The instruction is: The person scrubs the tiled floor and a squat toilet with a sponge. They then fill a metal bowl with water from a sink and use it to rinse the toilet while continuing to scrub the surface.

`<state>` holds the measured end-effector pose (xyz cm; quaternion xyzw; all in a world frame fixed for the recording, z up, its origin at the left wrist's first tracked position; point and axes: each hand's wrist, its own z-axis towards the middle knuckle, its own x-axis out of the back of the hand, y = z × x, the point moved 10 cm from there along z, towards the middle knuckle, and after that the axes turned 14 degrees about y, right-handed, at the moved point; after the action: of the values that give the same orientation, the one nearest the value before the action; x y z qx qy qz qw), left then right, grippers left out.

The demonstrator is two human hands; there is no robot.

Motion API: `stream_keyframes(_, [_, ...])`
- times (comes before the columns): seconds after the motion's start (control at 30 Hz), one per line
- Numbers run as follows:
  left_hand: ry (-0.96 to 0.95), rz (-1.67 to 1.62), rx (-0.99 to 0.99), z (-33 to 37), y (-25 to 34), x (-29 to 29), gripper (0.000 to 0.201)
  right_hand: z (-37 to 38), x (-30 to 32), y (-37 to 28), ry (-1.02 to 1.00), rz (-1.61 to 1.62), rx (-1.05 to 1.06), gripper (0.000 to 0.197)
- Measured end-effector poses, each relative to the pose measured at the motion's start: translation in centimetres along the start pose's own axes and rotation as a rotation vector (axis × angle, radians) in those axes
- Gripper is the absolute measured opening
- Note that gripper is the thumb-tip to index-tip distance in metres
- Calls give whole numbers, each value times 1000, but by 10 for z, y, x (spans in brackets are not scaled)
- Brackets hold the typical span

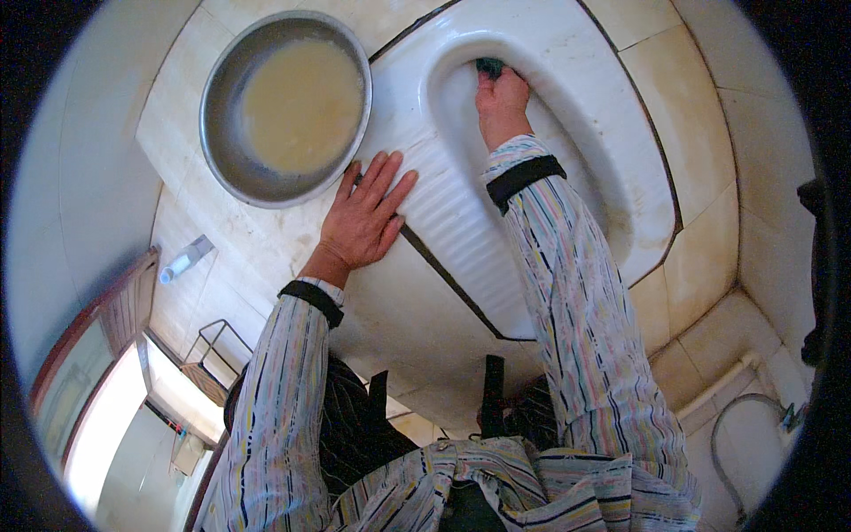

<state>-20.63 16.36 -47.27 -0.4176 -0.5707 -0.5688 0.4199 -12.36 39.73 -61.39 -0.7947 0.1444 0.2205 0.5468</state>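
My right hand (503, 99) reaches into the far end of a white squat toilet (567, 133). Its fingers are closed on a dark green scouring pad (489, 66), pressed against the inside of the bowl's rounded end. Only part of the pad shows past the fingers. My left hand (362, 213) lies flat with fingers spread, across the toilet's left edge and the tiles beside it. Just beyond its fingertips stands a round metal basin (213, 133) holding cloudy, yellowish water (306, 106).
A pale blue and white bottle (186, 259) lies on the floor tiles at the left. Nearer stands a black wire rack (213, 359), beside a wooden door frame (97, 328). At the lower right a grey hose (722, 452) hangs by the wall, below a pale pipe (718, 386).
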Motion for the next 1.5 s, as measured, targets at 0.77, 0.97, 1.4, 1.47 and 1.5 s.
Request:
stream_keyframes(0.77, [-34,34,-16,-1,2,-6,62,-27,90,-32,424,-533,-78,23])
stream_keyframes(0.97, [-29,41,-17,-2,4,-4,62,6,-8,-10,169,-867,270,22])
stream_keyframes(1.4, [1,5,-12,0,2,1,60,-82,138,-93,430,-1207,180,21])
stream_keyframes(1.47, [3,-5,-2,-2,2,1,61,-75,126,-81,388,-1265,86,24])
stream_keyframes(1.5, [-11,-1,2,-3,1,-1,63,-70,120,-77,393,-1293,69,27])
